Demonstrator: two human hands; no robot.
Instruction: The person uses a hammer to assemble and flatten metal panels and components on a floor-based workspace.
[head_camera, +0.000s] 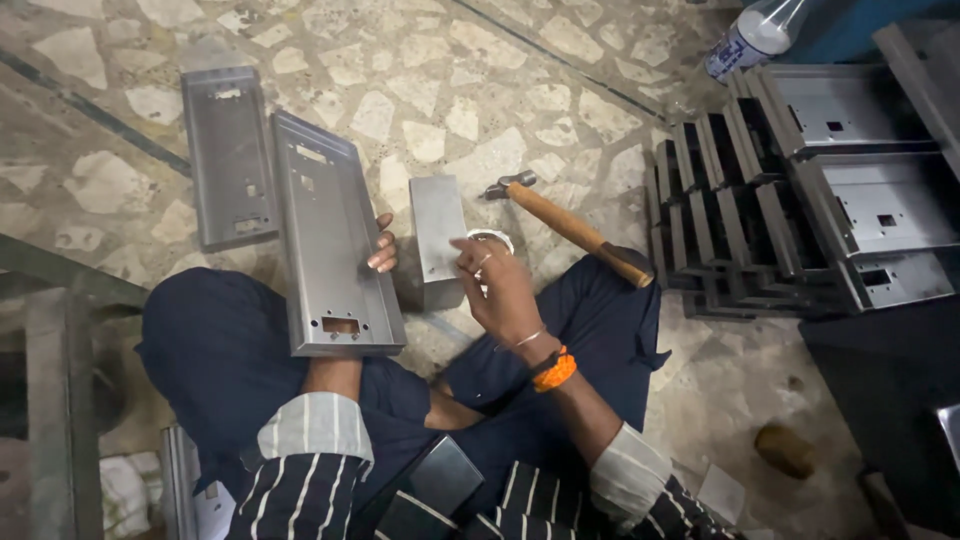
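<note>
Left hand (382, 247) gripping flat grey sheet-metal tray (335, 240) (rectangular cut-outs)

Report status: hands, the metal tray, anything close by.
Left hand grips long metal tray propped on lap. Right hand raised beside steel block. Hammer lies near right knee.

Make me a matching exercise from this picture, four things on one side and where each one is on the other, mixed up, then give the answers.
Things:
1. hammer
2. long metal tray
3. plastic bottle
4. stack of metal boxes

Places:
A. top edge, lying on its side
B. held at its edge by the left hand
C. on the floor at the right
D. handle resting on the person's knee

Pairs: 1-D, 2-B, 3-A, 4-C
</note>
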